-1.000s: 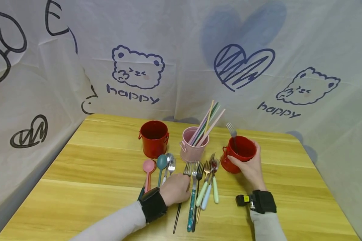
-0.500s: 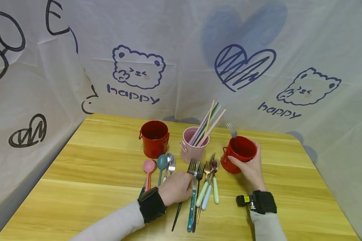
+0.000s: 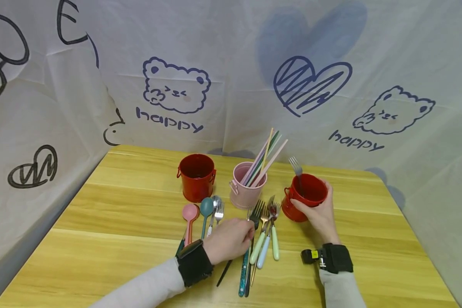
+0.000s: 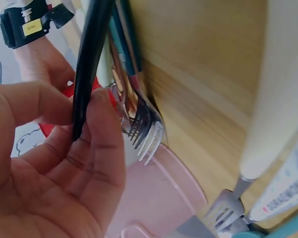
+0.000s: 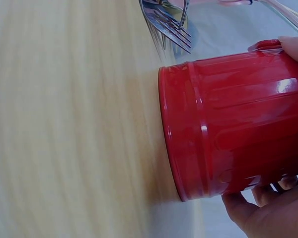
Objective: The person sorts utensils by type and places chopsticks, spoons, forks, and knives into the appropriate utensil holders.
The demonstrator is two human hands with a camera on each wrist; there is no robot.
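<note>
My left hand (image 3: 231, 240) pinches a black-handled fork (image 4: 88, 64) between thumb and fingers, over the row of cutlery; its dark tines point toward the back. My right hand (image 3: 322, 218) grips the side of a red bucket (image 5: 233, 124) on the right, which leans slightly. A silver fork (image 3: 295, 166) stands in that bucket, tines up. Just right of my left hand lie several forks, among them a green-handled fork (image 3: 258, 248), a blue-handled one (image 3: 264, 252) and a teal-patterned handle (image 3: 244, 273). My fingers hide part of the held fork in the head view.
Another red bucket (image 3: 197, 184) stands at the back left. Beside it, a pink bucket (image 3: 244, 196) holds several coloured sticks (image 3: 267, 156). A pink spoon (image 3: 190, 214), a teal spoon (image 3: 206, 208) and a white-handled fork (image 3: 218, 211) lie left of my left hand.
My left hand has lifted the black-handled fork and moved it a little right and back, its tines now over the neighbouring forks. My right hand and its bucket have stayed in place.
</note>
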